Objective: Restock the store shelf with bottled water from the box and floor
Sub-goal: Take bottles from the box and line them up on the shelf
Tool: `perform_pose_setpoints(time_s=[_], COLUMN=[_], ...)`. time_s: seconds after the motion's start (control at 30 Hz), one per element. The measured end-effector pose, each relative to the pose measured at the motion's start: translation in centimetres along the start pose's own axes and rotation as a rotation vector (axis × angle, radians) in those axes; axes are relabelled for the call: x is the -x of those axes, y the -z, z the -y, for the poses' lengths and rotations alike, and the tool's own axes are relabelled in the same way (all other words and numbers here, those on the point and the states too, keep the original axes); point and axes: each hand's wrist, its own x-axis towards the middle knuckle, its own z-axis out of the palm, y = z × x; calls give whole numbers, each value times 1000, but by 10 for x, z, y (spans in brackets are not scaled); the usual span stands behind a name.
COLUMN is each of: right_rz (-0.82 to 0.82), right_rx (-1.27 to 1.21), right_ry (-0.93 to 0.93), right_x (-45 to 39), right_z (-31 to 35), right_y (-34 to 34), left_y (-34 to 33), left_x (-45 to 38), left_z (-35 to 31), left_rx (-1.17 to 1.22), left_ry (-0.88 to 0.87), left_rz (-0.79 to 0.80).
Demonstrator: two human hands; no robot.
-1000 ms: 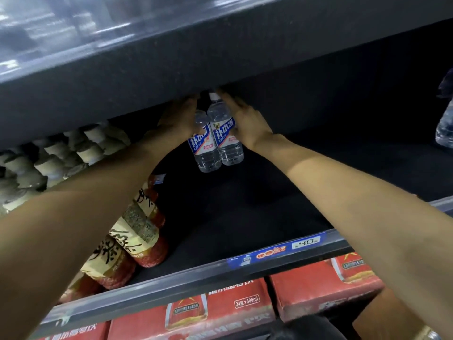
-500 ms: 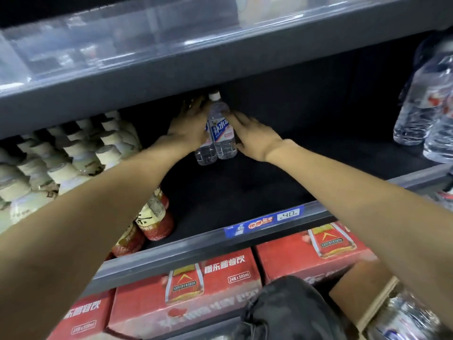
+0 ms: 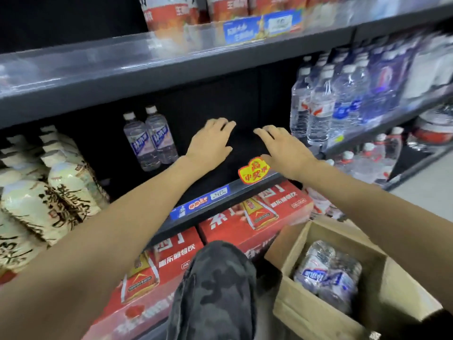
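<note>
Dark shelf (image 3: 213, 182) holds two bottles (image 3: 150, 139); both hands, left (image 3: 210, 143) and right (image 3: 284, 149), empty, fingers spread; reach next into box (image 3: 306, 312).

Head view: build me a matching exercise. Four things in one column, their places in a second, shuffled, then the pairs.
Things:
1. two blue-label water bottles
2. cardboard box
3. red cartons
4. yellow and red sticker

Places:
A. on the floor at lower right, with wrapped bottles inside
B. on the front edge of the dark shelf, by the right hand
C. upright at the back of the dark shelf, left of the left hand
D. under the dark shelf

Pairs: 1-C, 2-A, 3-D, 4-B
</note>
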Motion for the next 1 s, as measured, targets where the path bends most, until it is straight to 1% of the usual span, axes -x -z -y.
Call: perform_pose_setpoints(time_s=[0.13,0.27,0.37,0.5,0.6,0.73,0.9,1.0], right_rz=[45,86,124,178,249,358,458,503], right_rx=[12,28,9,-2,-25,-94,-104,-134], right_ry=[-137,-236,-333,-392,-420,-422,-401,-360], right_x=[60,112,147,191,216,241,266,277], right_z=[-43,-74,-87,-94,-93,-89,-80,-79], right_y=[4,0,-10,-37,-62,-97,-134,-150], left_y=[-15,-30,-45,-79,-109,-149,-194,-211], left_x=[-9,-16,-14,-1,15,36,60,71], left_z=[-66,-123,-160,-203,-223,-241,-246,-241], left_rx=[47,92,174,239,267,332,273,276], left_ry=[-165,-331,-398,-483,-546,-556,-599,-637], left_rz=[-21,-18,36,111,150,280,419,503])
